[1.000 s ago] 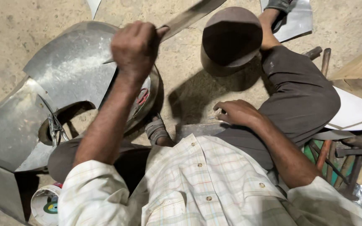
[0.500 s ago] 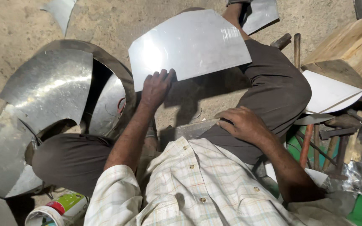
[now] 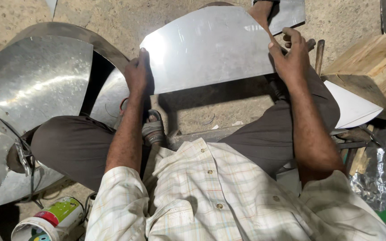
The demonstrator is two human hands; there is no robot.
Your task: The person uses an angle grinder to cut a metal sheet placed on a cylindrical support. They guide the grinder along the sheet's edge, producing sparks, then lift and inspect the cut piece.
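Head view looks straight down on a seated person holding a curved metal sheet (image 3: 208, 47) out in front, above the concrete floor (image 3: 14, 18) and between the knees. Its long axis runs left to right, slightly raised on the right; the arched edge points away from the person and the shorter, shallow-curved edge faces the body. The left hand (image 3: 137, 73) is closed on the sheet's lower left corner, fingers wrapped under the edge. The right hand (image 3: 291, 56) is clamped on the right end, thumb on top and fingers curled over the far side.

The sheet is thin, smooth, dull grey steel with a bright glare near its left side and a hard shadow beneath. To the left lie larger galvanized sheets (image 3: 36, 80) with a mottled sheen, curved like fan segments. A sandalled foot (image 3: 153, 129) rests just below the left hand. A pale wooden block (image 3: 371, 58) sits on the right, with a white sheet (image 3: 351, 107) under it.

A tin can (image 3: 45, 221) is cut off at the bottom left, and the crumpled foil-like clutter (image 3: 376, 174) at the right edge is hard to make out.
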